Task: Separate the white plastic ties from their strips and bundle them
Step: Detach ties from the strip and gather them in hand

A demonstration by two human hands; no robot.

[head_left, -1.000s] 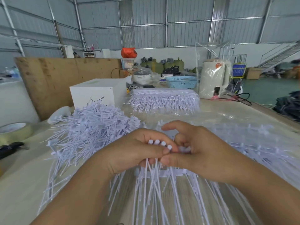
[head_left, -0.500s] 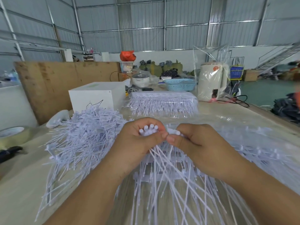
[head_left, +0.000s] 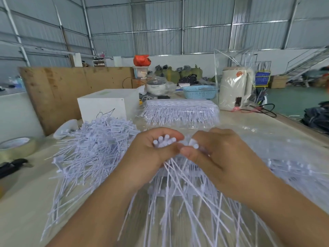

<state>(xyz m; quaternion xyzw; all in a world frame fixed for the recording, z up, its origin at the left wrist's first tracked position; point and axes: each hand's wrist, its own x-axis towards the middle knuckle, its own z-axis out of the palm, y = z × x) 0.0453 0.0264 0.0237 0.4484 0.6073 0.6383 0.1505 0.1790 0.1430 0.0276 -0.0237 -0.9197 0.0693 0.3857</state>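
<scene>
Ties [head_left: 164,141], heads up, bunched in the left hand [head_left: 149,157], its grip curled around them; tails fan down over the counter [head_left: 21,202]. Right hand [head_left: 219,157] pinches one tie beside the bunch. Loose pile [head_left: 94,145] left of the bunch; box [head_left: 108,104] behind it.

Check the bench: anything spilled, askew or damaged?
Nothing looks damaged. The loose pile of ties on the left sprawls in all directions, unlike the neat wrapped stack behind. The left hand grips a small bundle of ties; the right hand pinches one tie beside it.
</scene>
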